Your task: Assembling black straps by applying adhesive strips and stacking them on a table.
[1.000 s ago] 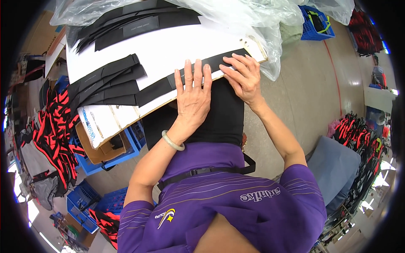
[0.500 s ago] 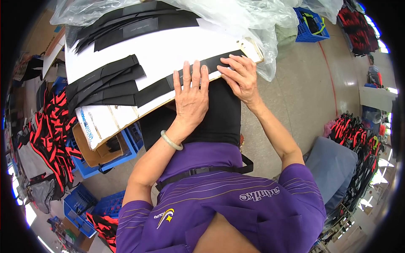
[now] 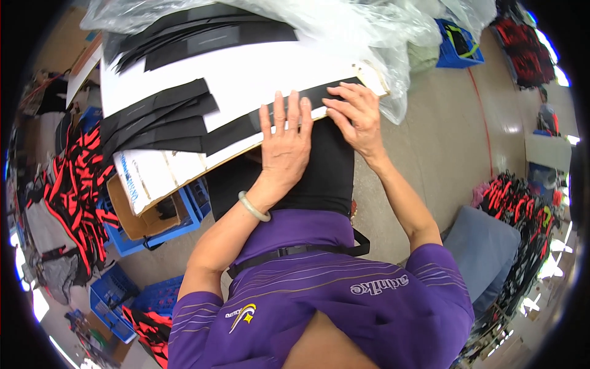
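Both hands rest on the counter's near edge in the head view: the left hand [image 3: 286, 147] lies flat and unclenched, fingers straight and slightly spread across a black strip [image 3: 236, 131], while the right hand [image 3: 361, 120] bends its fingers over the same piece near its right end, thumb toward the front edge — whether it pinches the material or only presses on it, I cannot tell. The strip runs at a slant along the near edge of the white counter [image 3: 258, 74], rising to the right, its left end right by a fanned stack of black strips [image 3: 160, 114]. Farther back, a second fan of black strips [image 3: 221, 40] lies partly beneath a clear plastic sheet [image 3: 381, 37], which spreads over the counter's far side and hangs at its right corner. A pale bangle [image 3: 252, 210] circles the left wrist. Below the counter's left corner, a cardboard box [image 3: 126, 215] sits in a blue crate [image 3: 132, 247] — and left of it are heaped black-and-red straps [image 3: 80, 190]. Another blue crate [image 3: 462, 59] stands on the floor [image 3: 430, 123] beyond the plastic.
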Available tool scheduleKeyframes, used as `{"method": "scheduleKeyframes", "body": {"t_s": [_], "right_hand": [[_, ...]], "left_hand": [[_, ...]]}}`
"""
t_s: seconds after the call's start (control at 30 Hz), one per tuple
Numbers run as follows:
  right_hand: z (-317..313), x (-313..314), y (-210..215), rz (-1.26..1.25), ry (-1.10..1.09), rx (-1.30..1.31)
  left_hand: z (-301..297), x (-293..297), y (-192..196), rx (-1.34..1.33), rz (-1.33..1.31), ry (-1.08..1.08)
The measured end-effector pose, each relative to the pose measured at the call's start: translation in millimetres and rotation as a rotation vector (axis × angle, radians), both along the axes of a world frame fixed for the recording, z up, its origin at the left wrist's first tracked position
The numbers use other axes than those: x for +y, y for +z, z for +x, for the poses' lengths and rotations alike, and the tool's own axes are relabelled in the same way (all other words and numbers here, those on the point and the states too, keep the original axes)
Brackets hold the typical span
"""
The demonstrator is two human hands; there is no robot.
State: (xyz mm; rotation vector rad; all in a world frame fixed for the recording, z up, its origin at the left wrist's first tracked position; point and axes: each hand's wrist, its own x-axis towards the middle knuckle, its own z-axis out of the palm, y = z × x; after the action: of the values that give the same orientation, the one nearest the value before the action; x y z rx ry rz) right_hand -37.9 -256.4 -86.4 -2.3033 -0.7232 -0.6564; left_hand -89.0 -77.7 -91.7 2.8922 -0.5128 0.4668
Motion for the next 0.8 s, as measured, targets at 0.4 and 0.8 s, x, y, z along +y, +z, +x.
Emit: {"method": "scheduleKeyframes", "body": {"t_s": [0.4, 0.8], "right_hand": [[38.3, 156.8, 30.5, -0.31, 0.563, 0.329], [37.7, 175.0, 26.8, -0.139, 0.496, 0.612]], "left_hand": [[4.7, -0.3, -8.9, -0.059, -0.142, 0.013], [0.7, 5.3, -13.2, -0.023, -0.036, -0.043]]}}
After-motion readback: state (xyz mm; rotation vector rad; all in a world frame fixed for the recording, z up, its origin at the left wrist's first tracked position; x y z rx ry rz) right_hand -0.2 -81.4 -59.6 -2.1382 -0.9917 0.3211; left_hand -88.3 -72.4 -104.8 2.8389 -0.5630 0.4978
